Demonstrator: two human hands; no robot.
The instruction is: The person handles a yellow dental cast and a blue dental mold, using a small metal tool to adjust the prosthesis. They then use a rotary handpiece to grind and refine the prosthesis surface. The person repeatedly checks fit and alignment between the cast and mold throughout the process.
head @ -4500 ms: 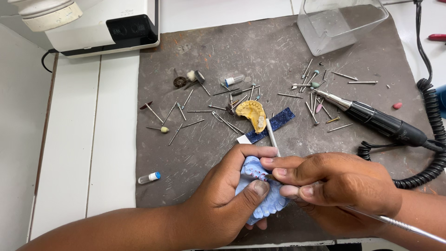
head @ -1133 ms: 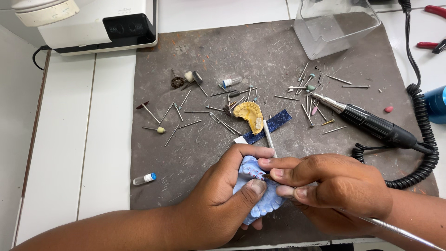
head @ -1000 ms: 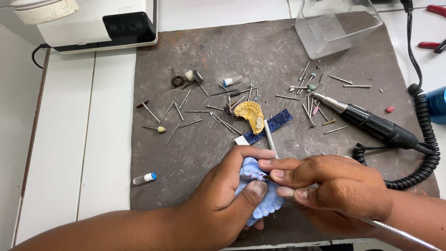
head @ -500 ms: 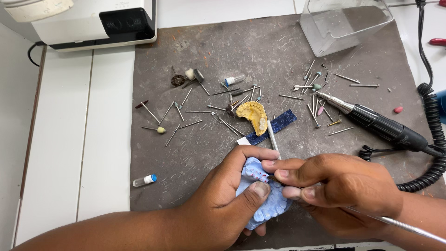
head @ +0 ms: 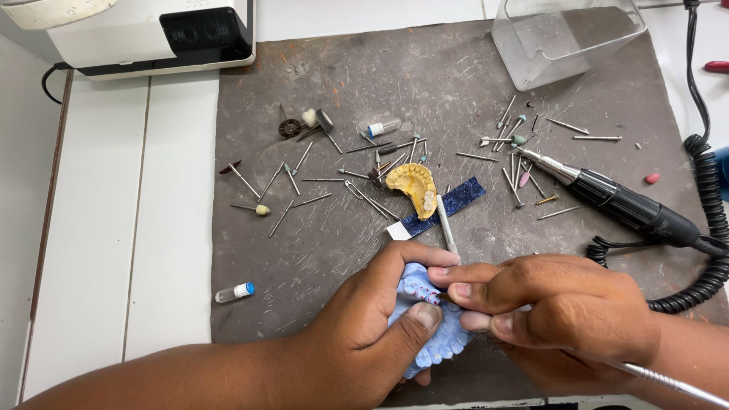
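A dark grey work mat (head: pixel 456 83), scratched and dusty, covers most of the white bench (head: pixel 114 250). At eleven o'clock, off the mat, sits a white machine with a black front panel (head: pixel 159 34); at one o'clock a clear plastic box (head: pixel 566 38) stands on the mat's far edge. At three o'clock a black rotary handpiece (head: pixel 623 205) lies at a slant, its metal tip pointing toward the centre, and its coiled black cord (head: pixel 710 228) loops along the mat's right side. At six o'clock the left hand (head: pixel 357 342) cradles a blue dental cast (head: pixel 433 326), fingers wrapped around it and the thumb pressed on its top. The right hand (head: pixel 562 319) meets it from four o'clock, thumb and fingers pinched tight on a thin metal instrument (head: pixel 668 383) whose shaft runs out toward five o'clock; its working end touches the cast among small red marks. Just above the hands, near the centre, lie a yellow dental cast (head: pixel 410 186), a strip of blue articulating paper (head: pixel 448 206) and a white stick (head: pixel 446 224). Loose burs and polishing points (head: pixel 304 171) lie scattered across the upper mat from ten to two o'clock. At eight o'clock a small clear vial with a blue cap (head: pixel 234 292) lies on its side at the mat's left edge.
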